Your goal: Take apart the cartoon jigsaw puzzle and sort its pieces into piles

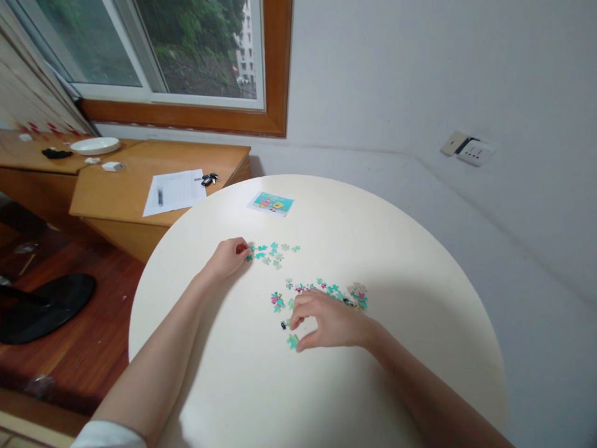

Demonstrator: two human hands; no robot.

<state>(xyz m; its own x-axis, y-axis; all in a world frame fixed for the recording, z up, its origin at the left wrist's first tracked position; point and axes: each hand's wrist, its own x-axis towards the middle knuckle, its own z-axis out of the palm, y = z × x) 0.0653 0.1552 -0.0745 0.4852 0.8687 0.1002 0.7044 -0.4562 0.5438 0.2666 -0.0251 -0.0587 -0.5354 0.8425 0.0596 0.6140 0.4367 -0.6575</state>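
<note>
Loose jigsaw pieces in teal, green and pink lie on a round white table [396,249]. My left hand [229,256] is closed, its fingertips pinched at a teal puzzle piece [250,255] on the left edge of the far group [273,251]. Nearer to me, my right hand [329,318] hovers low with thumb and fingers apart in a C shape. Its thumb tip is beside a green-teal piece [293,341], and its fingertips are near a small piece with black on it [283,325]. The hand partly covers the nearer group of pieces [333,290].
A colourful picture card [273,203] lies toward the table's far edge. Behind at left, a wooden desk [112,196] holds a paper sheet [177,190], keys [209,179] and a white dish [96,145]. A wall [396,93] bounds the right side.
</note>
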